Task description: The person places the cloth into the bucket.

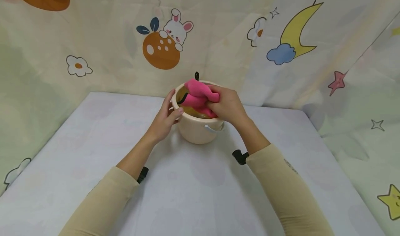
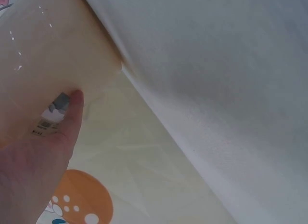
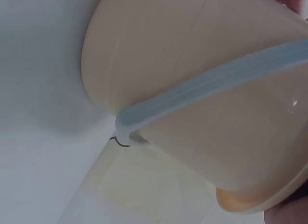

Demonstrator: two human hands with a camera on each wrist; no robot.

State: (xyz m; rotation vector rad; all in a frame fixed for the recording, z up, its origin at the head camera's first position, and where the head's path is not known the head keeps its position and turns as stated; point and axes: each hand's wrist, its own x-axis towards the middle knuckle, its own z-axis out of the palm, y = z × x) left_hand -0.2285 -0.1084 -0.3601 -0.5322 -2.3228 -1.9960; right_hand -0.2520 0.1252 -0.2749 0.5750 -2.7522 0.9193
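Observation:
A cream plastic bucket (image 1: 195, 133) stands upright near the far edge of the table. My left hand (image 1: 162, 121) grips its left side, thumb at the rim and fingers against the outer wall. In the left wrist view a finger of that hand (image 2: 50, 147) lies beside a small printed label (image 2: 55, 111) on the wall. Over the bucket's mouth my right hand (image 1: 229, 106) holds a bunched pink cloth (image 1: 200, 90) with black edging and a black loop. The cloth's lower part dips below the rim. A pale blue handle (image 3: 207, 86) hangs down the bucket's side.
A white cover lies over the table (image 1: 193, 194). Behind it hangs a printed fabric backdrop (image 1: 109, 38) with cartoon figures, close to the bucket. Black mounts (image 1: 240, 157) show at both sleeve cuffs.

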